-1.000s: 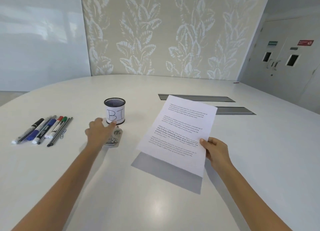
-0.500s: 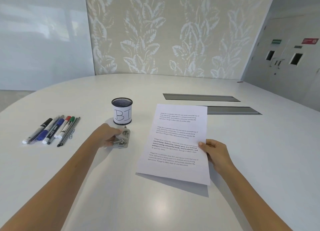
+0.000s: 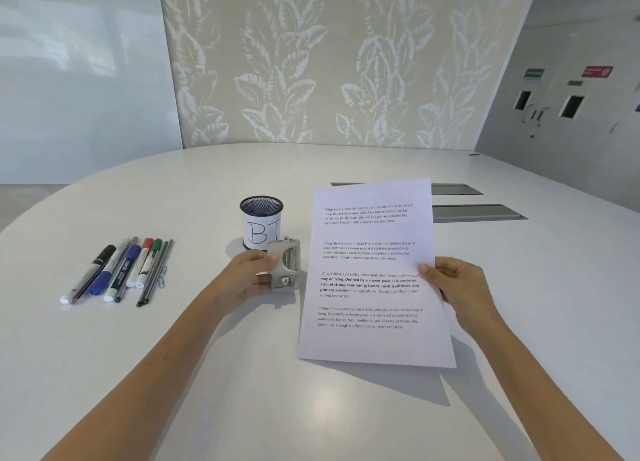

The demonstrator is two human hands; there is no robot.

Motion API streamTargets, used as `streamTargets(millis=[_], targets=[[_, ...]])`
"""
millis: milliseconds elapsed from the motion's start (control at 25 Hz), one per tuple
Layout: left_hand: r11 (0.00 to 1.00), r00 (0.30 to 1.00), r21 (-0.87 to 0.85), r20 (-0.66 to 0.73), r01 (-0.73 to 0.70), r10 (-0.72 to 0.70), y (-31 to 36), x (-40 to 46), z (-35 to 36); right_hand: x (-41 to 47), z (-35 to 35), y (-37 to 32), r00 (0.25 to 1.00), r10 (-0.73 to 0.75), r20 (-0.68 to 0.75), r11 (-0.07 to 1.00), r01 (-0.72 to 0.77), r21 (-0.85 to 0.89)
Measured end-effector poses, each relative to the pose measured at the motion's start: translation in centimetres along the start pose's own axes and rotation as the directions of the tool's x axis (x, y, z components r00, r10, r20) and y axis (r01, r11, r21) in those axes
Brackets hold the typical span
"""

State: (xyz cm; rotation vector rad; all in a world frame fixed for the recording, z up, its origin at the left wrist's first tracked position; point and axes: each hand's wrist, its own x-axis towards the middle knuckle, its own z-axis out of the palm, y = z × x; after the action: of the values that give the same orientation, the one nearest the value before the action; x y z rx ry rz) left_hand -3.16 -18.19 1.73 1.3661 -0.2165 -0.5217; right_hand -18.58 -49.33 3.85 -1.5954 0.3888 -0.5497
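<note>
Left grip (image 3: 251,277) is clenched on a metal hole punch (image 3: 286,265), thumb and fingers curled round its left side. The punch is just in front of the mesh pen cup (image 3: 261,218) marked "BI" and overlaps the cup's lower right side in view. Whether the punch's base touches the bench (image 3: 346,419) cannot be told.

Right grip (image 3: 457,284) pinches a printed sheet (image 3: 374,343) at its right edge, thumb on the front, fingers behind. The sheet is right of the cup, held up off the bench, with a shadow below its lower edge. It shows four blocks of text, the third partly bold. The punch is just beside the sheet's left edge.

Left of the cup, well apart: a row of markers and pens (image 3: 117,270) lying side by side, with a paper clip (image 3: 162,277) by the rightmost. Right of the cup and further back, past the sheet: two grey slots (image 3: 481,213) in the bench.
</note>
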Motion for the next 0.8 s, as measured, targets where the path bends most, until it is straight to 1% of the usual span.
streamTargets(millis=[120, 320, 480, 800], targets=[[0.994, 0.999, -0.1, 0.03, 0.034, -0.031, -0.7, 0.2, -0.4, -0.6, 0.6, -1.5, 0.998, -0.052, -0.032, 0.994, 0.049, -0.098], [0.993, 0.998, -0.105, 0.025, 0.06, -0.058, -0.7, 0.4, -0.5, -1.7, 1.9, -3.1, 0.991, -0.116, -0.068, 0.968, 0.097, -0.23], [0.992, 0.997, -0.103, 0.013, 0.072, -0.071, -0.5, 0.4, -0.1, -2.2, 2.5, -3.6, 0.988, -0.139, -0.068, 0.961, 0.117, -0.251], [0.992, 0.998, -0.112, -0.003, 0.058, -0.059, -0.9, 0.8, -0.3, -1.5, 2.3, -4.5, 0.991, -0.128, -0.051, 0.961, 0.111, -0.253]])
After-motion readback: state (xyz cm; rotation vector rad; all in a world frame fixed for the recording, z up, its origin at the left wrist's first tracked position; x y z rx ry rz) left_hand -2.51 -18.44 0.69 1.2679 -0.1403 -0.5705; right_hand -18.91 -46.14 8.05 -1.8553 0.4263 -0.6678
